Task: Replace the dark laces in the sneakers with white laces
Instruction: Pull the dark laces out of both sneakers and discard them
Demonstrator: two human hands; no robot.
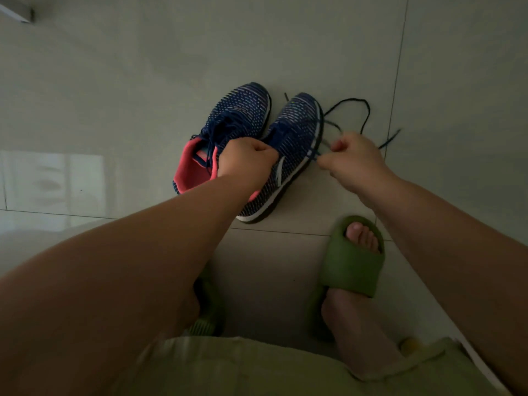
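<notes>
Two blue knit sneakers with pink linings stand side by side on the tiled floor. The left sneaker (228, 121) still has its dark lace threaded. My left hand (247, 161) grips the tongue area of the right sneaker (294, 138), covering its opening. My right hand (354, 161) pinches the dark lace (363, 110) just right of that shoe; the lace runs from the shoe's side, loops out over the floor and ends near the tile joint. No white laces are in view.
My right foot in a green slipper (354, 261) is planted just below the sneakers; the other green slipper (205, 310) shows under my left arm. Pale floor tiles (143, 81) surround the shoes. A furniture edge (17, 11) sits at the top left corner.
</notes>
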